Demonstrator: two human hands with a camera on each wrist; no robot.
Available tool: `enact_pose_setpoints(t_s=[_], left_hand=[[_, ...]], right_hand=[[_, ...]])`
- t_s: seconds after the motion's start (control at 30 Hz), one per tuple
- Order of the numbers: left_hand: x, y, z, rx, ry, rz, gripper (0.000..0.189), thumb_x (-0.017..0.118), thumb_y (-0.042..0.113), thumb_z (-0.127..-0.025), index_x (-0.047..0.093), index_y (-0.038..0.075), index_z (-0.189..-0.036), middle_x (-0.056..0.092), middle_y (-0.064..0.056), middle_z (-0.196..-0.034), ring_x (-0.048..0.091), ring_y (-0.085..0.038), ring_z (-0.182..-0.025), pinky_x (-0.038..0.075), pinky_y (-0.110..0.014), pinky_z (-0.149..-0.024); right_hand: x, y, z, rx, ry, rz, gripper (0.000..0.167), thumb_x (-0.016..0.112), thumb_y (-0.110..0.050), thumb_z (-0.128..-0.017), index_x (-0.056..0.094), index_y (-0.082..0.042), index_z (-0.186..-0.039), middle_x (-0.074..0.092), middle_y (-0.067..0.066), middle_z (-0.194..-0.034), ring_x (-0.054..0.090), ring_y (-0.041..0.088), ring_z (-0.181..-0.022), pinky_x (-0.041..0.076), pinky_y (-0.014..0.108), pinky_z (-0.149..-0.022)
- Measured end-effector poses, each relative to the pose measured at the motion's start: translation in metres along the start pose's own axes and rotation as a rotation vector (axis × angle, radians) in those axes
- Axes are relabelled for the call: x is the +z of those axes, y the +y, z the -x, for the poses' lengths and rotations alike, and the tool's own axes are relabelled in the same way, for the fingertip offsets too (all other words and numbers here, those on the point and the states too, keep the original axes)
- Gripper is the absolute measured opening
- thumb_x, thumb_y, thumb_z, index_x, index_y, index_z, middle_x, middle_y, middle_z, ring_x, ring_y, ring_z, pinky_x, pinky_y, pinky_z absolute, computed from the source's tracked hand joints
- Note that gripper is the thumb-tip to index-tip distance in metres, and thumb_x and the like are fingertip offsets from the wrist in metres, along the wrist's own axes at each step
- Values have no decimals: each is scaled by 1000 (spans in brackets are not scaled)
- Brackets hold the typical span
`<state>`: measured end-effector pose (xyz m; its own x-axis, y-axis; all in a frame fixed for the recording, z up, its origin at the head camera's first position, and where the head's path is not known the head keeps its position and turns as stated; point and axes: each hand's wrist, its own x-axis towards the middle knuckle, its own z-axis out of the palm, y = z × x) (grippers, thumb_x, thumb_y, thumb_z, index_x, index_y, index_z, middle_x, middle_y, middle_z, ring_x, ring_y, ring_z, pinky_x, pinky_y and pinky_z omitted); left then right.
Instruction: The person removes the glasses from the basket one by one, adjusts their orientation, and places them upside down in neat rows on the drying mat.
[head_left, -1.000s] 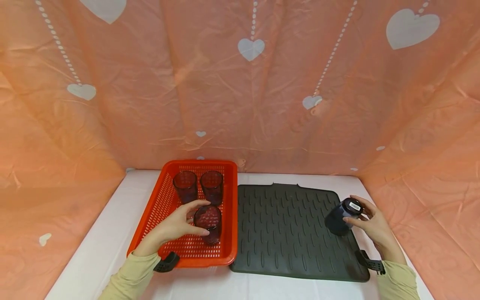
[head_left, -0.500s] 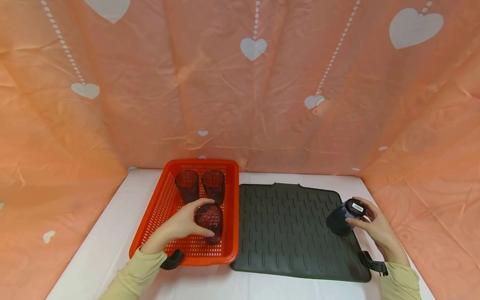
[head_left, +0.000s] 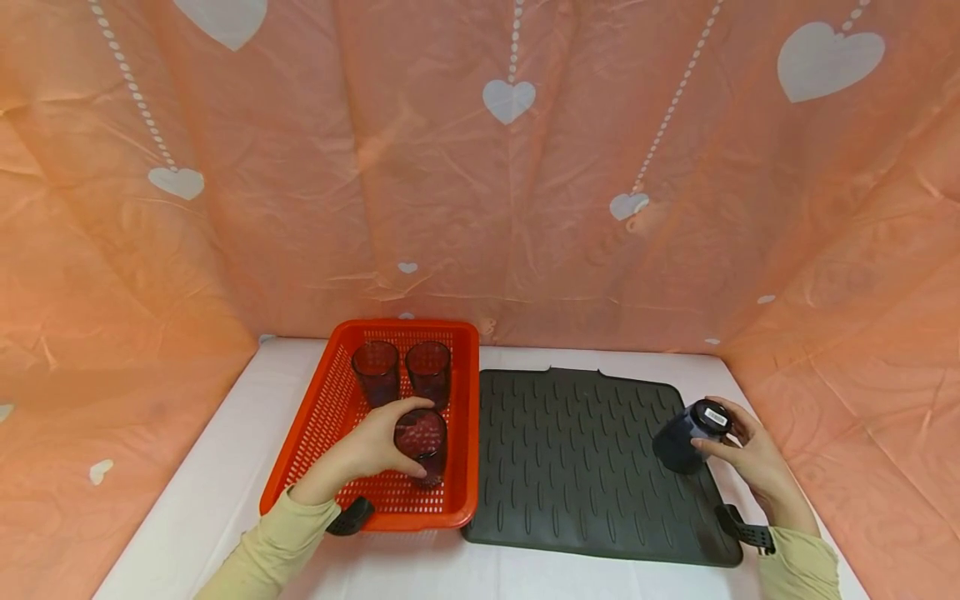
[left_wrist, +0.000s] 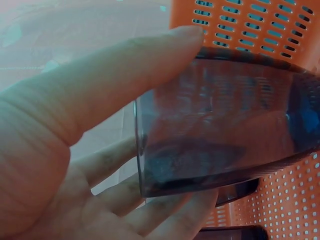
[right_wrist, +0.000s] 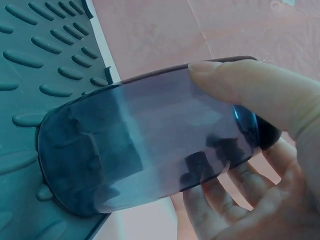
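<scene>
My left hand (head_left: 378, 443) grips a dark purple drinking glass (left_wrist: 220, 125), thumb along one side and fingers along the other near its rim. That glass is upright in the front right part of the red plastic basket (head_left: 470, 433). Behind it stand two matching glasses, one at left (head_left: 375, 375) and one at right (head_left: 429, 375). My right hand (head_left: 753, 454) holds another dark glass (right_wrist: 145, 145) upside down and tilted, its base with a white label facing up right. The mouth of this glass is right at the ribbed surface of the black drying mat (head_left: 577, 467), near the right edge.
The basket and mat lie side by side on a white-covered table (head_left: 420, 567). An orange curtain (head_left: 465, 208) with white hearts encloses the back and both sides. Black straps (head_left: 746, 533) sit on both wrists.
My left hand has edged slightly right, further round its glass. The right hand and its tilted glass stay almost still; the whole head view has shifted a little.
</scene>
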<state>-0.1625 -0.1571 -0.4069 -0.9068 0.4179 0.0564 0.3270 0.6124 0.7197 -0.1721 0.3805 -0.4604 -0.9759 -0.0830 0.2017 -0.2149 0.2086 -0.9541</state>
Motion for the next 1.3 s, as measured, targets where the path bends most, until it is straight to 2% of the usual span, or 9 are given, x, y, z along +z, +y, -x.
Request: enact_pose_setpoints(t_s=[0.27,0.47,0.7,1.0,1.1,1.3], left_hand=[[0,-2,-2,-12,7,11,83,92,13,-58,53,8,-131,56,-16,-124,54,-36,-110,46,-52,-89],[1,-4,-2,-6,29,29,79,93,14,-58,54,4,-126,59,-15,-117,57,-33,-102,48,-49,-86],[2,-4,-1,-13,27,91,75,92,10,-58,55,4,-124,60,-16,-115,57,-34,-100,49,-49,-85],[3,-7,-1,-15,24,170,76,91,8,-59,55,3,-126,60,-18,-116,58,-35,-101,50,-49,-84],[4,-9,0,-43,22,198,77,91,8,-60,55,4,-128,60,-17,-117,58,-35,-103,50,-49,-85],[4,-8,2,-152,70,210,83,93,13,-56,53,9,-129,58,-13,-123,55,-33,-112,49,-46,-86]], right_hand=[[0,0,1,21,9,41,68,70,10,-80,43,-8,-140,53,-13,-116,52,2,-98,51,18,-69],[0,1,1,41,22,67,69,71,8,-80,43,-10,-140,53,-14,-116,52,2,-98,51,18,-69],[-1,1,0,52,16,44,69,70,9,-81,42,-10,-141,53,-14,-116,52,3,-98,51,19,-69],[-2,0,0,71,29,111,70,72,4,-82,41,-11,-142,52,-16,-116,50,0,-101,50,18,-71],[-1,1,0,68,28,101,69,72,5,-82,41,-11,-142,52,-16,-116,51,1,-101,50,18,-71],[-1,3,-1,70,28,96,70,71,4,-82,40,-10,-143,52,-16,-117,49,2,-102,49,18,-71]])
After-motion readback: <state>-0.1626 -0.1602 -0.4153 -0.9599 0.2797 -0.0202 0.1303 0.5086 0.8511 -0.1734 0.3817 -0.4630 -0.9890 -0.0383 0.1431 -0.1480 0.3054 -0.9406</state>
